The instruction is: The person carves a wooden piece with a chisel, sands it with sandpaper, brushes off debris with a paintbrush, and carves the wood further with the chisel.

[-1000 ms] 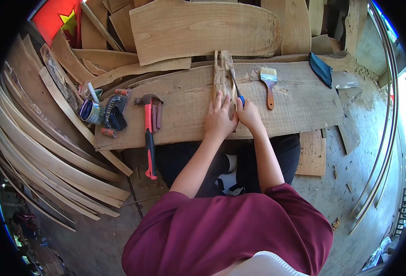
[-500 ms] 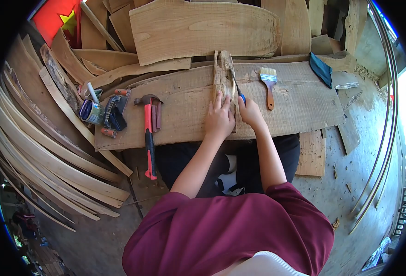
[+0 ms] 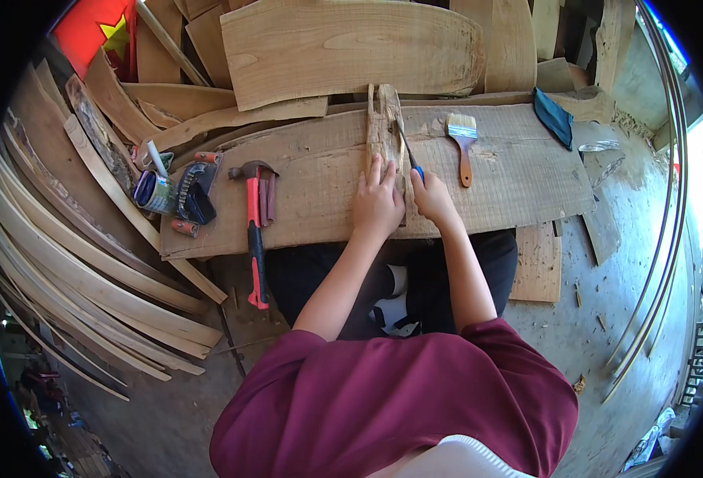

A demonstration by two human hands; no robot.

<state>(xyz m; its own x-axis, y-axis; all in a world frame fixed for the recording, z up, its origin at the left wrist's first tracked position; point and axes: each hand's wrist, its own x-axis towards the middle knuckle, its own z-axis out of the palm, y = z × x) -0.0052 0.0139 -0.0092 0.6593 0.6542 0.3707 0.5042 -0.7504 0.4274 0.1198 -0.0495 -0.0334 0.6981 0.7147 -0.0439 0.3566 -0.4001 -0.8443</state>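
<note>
- While the wood [image 3: 382,131] points to 12 o'clock across the board [image 3: 311,167], we see the left hand [image 3: 377,209] over its 6 o'clock end, fingers nearly straight, slightly parted, laid on top.
- Between 4 and 5 o'clock, the right hand [image 3: 435,199] has its fingers curled closed about the tool [image 3: 410,151], which slants toward 11 along the wood's right edge.
- Should the tool skid on rough grain, we judge, it could nick the left fingers close by; uneven pressure could swivel the wood.
- We find the brush [image 3: 464,147] at 3 o'clock and the hammer [image 3: 253,215] at 8, handle overhanging the board; a stray arm might knock it down.
</note>
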